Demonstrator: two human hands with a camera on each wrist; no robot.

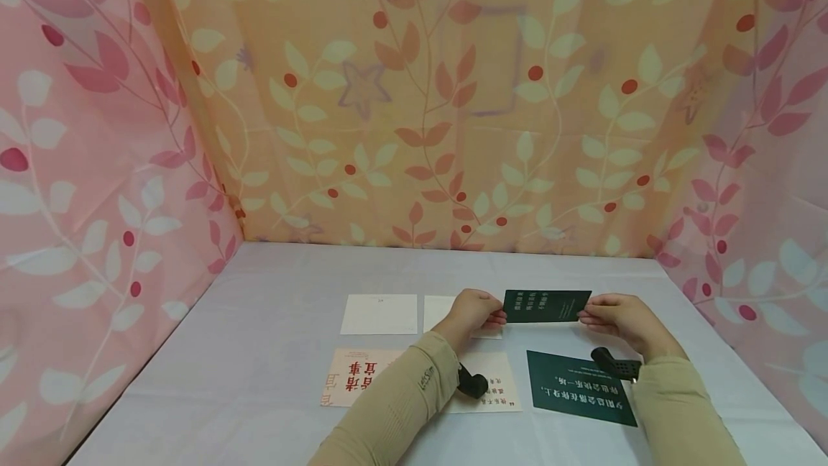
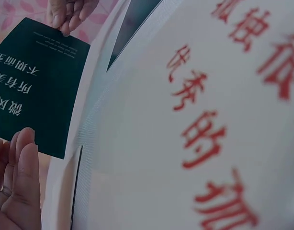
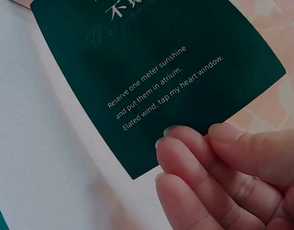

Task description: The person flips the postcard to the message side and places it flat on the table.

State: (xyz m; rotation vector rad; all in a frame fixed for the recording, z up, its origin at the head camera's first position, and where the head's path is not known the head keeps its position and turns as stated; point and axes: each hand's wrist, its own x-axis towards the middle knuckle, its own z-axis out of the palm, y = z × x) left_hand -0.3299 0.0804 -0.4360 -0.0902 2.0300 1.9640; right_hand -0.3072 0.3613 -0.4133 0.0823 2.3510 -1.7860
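Note:
Both hands hold a dark green card (image 1: 547,306) with white lettering, raised over the far part of the table. My left hand (image 1: 475,313) pinches its left end, and my right hand (image 1: 621,318) pinches its right end. In the right wrist view, the right hand's thumb and fingers meet at the edge of the card (image 3: 152,91), below its English lines. The left wrist view shows the left fingers (image 2: 25,167) at the near edge of the same card (image 2: 46,86).
On the white table (image 1: 213,380) lie a white card (image 1: 379,315), another white card (image 1: 440,308) partly behind the left hand, a cream card with red characters (image 1: 343,377), one more (image 1: 498,387) half under the left sleeve, and a green card (image 1: 576,390). Patterned curtains (image 1: 414,92) enclose the table.

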